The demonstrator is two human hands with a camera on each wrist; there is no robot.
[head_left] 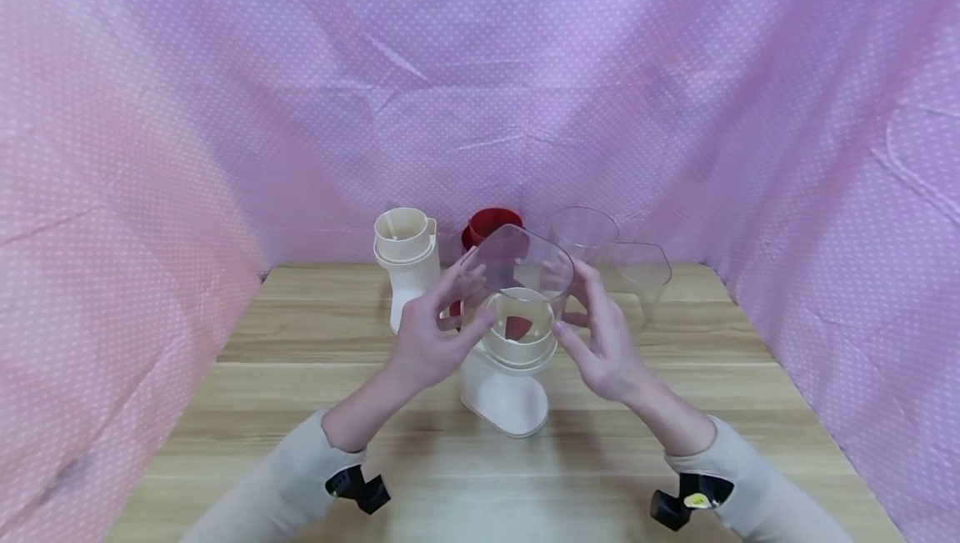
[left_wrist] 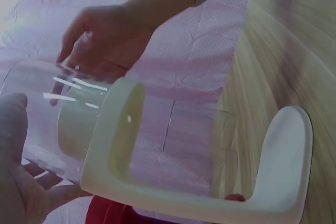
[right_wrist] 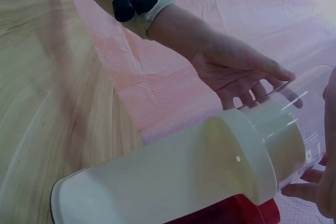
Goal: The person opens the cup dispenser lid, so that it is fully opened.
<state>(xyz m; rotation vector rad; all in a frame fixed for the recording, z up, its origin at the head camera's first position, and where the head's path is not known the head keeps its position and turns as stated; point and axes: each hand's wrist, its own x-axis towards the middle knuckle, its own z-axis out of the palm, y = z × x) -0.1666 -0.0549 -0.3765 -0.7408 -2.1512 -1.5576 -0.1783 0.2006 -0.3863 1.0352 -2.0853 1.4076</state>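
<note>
Both hands hold a clear plastic container point(head_left: 517, 255) with a wide, flared rim, one hand on each side. My left hand point(head_left: 431, 334) grips its left side, with thumb in front and fingers behind. On the opposite side, my right hand point(head_left: 603, 343) grips it the same way. Below it stands a cream plastic stand point(head_left: 506, 401) with a rounded foot and a round collar. In the left wrist view the clear container point(left_wrist: 39, 95) surrounds the collar point(left_wrist: 73, 129). Whether it is fully down on the stand's ledge I cannot tell.
A second cream stand point(head_left: 412, 276) is upright at the back left. Behind the hands is a red stand point(head_left: 495, 222), partly hidden. Two more clear containers point(head_left: 585, 226) are at the back right. Pink dotted cloth point(head_left: 480, 93) surrounds the wooden table point(head_left: 315, 359).
</note>
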